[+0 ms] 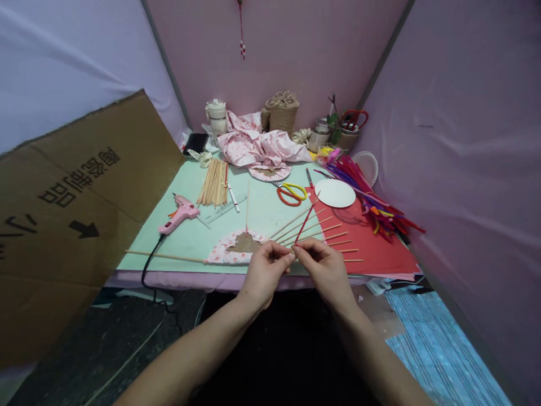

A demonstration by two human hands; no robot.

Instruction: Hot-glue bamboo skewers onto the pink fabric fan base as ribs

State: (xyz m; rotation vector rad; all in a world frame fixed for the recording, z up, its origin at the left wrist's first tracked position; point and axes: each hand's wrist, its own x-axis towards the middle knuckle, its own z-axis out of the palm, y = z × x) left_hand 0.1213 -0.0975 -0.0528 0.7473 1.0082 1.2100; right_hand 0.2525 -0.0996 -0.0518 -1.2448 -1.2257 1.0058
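My left hand and my right hand meet at the table's front edge, fingertips pinched together. Between them rises a thin red pipe cleaner, its lower end at the fingertips. Several wooden sticks fan out to the right behind my hands. Just left of my left hand lies a half-round cardboard piece edged with pink patterned fabric. One stick stands out from its top and another stick runs left. Whatever else lies between my fingertips is hidden.
A pink glue gun, a stick bundle and scissors lie behind. On the right are a white oval, red sheets and pipe cleaners. A large cardboard panel stands left; pink fabric is heaped at the back.
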